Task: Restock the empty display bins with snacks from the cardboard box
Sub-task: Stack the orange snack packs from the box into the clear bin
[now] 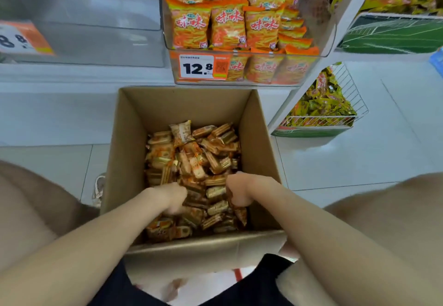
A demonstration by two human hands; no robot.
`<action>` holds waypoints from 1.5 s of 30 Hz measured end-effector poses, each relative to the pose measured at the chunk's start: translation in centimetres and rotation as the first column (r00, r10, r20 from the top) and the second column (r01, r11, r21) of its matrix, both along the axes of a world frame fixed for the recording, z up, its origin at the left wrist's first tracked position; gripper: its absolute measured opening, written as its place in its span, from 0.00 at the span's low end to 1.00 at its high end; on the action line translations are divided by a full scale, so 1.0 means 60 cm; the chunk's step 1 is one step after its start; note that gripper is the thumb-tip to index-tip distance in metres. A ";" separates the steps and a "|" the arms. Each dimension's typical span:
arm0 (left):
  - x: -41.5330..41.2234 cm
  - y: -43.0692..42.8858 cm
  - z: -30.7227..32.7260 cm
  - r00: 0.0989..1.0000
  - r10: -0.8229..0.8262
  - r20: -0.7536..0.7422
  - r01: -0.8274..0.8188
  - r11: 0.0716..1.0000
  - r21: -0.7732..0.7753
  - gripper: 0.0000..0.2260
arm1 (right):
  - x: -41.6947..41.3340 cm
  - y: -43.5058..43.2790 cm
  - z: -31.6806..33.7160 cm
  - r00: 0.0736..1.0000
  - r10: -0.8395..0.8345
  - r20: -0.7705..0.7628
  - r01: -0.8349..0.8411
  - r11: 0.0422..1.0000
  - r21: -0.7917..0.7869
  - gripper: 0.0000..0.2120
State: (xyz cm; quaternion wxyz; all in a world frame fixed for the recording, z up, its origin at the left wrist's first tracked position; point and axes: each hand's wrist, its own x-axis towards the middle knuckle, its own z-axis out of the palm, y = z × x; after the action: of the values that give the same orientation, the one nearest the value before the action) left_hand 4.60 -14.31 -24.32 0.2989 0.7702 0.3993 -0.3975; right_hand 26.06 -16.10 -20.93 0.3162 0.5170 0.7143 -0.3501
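Left grip [172, 197] is sunk in the snacks [191, 157], hold unclear; right grip [239, 190] clutches a handful. Scooping, I'd say. Next, lift to the bin [96, 30] beyond, leftward.

Floor [359, 161]: pale glossy tiles with thin grout lines, below you.
Cardboard box [124, 161]: stands open-topped on the tiles, between your knees.
Shoe [98, 189]: light-coloured, on the tiles just beside the box's left wall.
Shelf plinth [72, 75]: white, meets the tiles just beyond the box.
Wire rack [309, 133]: white, its foot on the tiles to your right.
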 end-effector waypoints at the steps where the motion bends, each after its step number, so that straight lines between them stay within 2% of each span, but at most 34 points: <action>1: -0.008 -0.003 -0.013 0.998 -0.010 -0.061 0.009 1.000 -0.025 0.20 | -0.002 -0.002 -0.022 0.999 -0.004 0.042 0.005 0.999 -0.040 0.06; 4: -0.027 -0.005 -0.048 0.983 -0.023 -0.180 -0.007 0.986 -0.164 0.26 | -0.002 -0.006 -0.096 0.987 0.045 0.157 -0.009 0.975 -0.220 0.23; 6: -0.031 -0.003 -0.045 0.978 -0.020 -0.209 -0.034 0.966 -0.254 0.29 | -0.010 -0.007 -0.123 0.958 0.167 0.233 -0.086 0.942 -0.325 0.23; 8: -0.030 -0.002 -0.054 0.975 -0.003 -0.224 -0.060 0.960 -0.273 0.32 | -0.018 -0.006 -0.140 0.940 0.227 0.255 -0.122 0.921 -0.371 0.20; 9: -0.028 -0.002 -0.060 0.975 0.014 -0.223 -0.074 0.963 -0.261 0.31 | -0.021 -0.006 -0.146 0.933 0.260 0.248 -0.155 0.914 -0.376 0.20; 11: -0.028 -0.004 -0.100 0.975 0.080 -0.206 -0.115 0.979 -0.166 0.23 | -0.019 -0.008 -0.149 0.923 0.292 0.252 -0.191 0.913 -0.360 0.20; 13: -0.031 -0.001 -0.120 0.991 0.021 -0.131 -0.023 1.000 -0.014 0.20 | -0.014 -0.008 -0.151 0.937 0.249 0.247 -0.171 0.939 -0.299 0.21; 15: -0.028 -0.005 -0.101 0.994 0.097 -0.056 -0.097 0.995 0.000 0.16 | -0.012 -0.002 -0.147 0.960 0.185 0.211 -0.143 0.969 -0.200 0.21; 18: -0.026 0.014 -0.063 0.912 0.410 0.006 -0.403 0.900 -0.166 0.19 | -0.013 0.006 -0.131 0.990 0.006 0.139 0.002 0.998 -0.059 0.16; 23: -0.024 0.048 -0.004 0.885 0.449 0.121 -0.413 0.879 -0.239 0.20 | -0.017 0.025 -0.060 0.990 -0.139 -0.012 0.140 0.980 0.143 0.11; 25: -0.025 0.060 0.024 0.834 0.516 0.195 -0.456 0.844 -0.282 0.20 | -0.009 0.038 -0.020 0.966 -0.220 -0.139 0.245 0.948 0.203 0.08; 27: -0.033 0.069 0.041 0.735 0.630 0.250 -0.535 0.766 -0.357 0.21 | 0.005 0.045 0.028 0.899 -0.325 -0.295 0.403 0.877 0.262 0.06; 29: -0.044 0.074 0.060 0.611 0.734 0.296 -0.600 0.673 -0.433 0.22 | 0.019 0.047 0.074 0.813 -0.384 -0.437 0.532 0.796 0.290 0.10; 32: -0.047 0.076 0.094 0.380 0.840 0.387 -0.645 0.540 -0.541 0.22 | 0.040 0.051 0.122 0.714 -0.425 -0.557 0.636 0.726 0.261 0.15; 34: -0.044 0.076 0.116 0.215 0.878 0.428 -0.628 0.460 -0.628 0.21 | 0.047 0.050 0.142 0.614 -0.490 -0.619 0.697 0.704 0.135 0.13; 36: -0.042 0.074 0.138 0.098 0.885 0.455 -0.593 0.419 -0.687 0.22 | 0.045 0.046 0.156 0.442 -0.574 -0.689 0.770 0.637 -0.037 0.13; 39: -0.041 0.071 0.176 0.025 0.865 0.501 -0.559 0.428 -0.710 0.20 | 0.029 0.043 0.176 0.180 -0.639 -0.748 0.814 0.524 -0.251 0.14; 41: -0.039 0.069 0.199 -0.021 0.857 0.515 -0.537 0.425 -0.729 0.20 | 0.018 0.046 0.188 0.065 -0.623 -0.780 0.833 0.464 -0.301 0.12; 45: -0.022 0.068 0.242 -0.097 0.803 0.588 -0.535 0.456 -0.711 0.22 | 0.000 0.050 0.215 0.019 -0.494 -0.869 0.909 0.370 -0.190 0.12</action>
State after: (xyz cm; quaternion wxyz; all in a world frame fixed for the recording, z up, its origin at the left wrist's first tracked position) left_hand 3.30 -10.23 -9.79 0.7098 0.4841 0.4431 0.2558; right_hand 26.07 -13.13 -8.04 -0.4173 0.6239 0.4447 -0.4888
